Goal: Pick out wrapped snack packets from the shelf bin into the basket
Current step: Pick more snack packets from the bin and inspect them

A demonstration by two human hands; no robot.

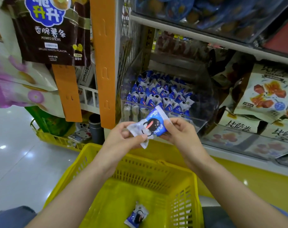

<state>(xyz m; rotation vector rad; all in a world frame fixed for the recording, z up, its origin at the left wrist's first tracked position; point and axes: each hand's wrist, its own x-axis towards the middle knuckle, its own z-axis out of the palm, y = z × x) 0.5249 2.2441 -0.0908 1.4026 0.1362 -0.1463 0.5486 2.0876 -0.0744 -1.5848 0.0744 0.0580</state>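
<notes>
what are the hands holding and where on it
One blue-and-white snack packet: left hand pinches its white lower-left end, right hand pinches its blue right edge.

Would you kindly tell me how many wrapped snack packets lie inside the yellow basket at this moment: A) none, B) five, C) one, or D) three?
C: one lone packet lies on the floor of the yellow basket, while the left hand and right hand pinch a second packet above it.
</notes>
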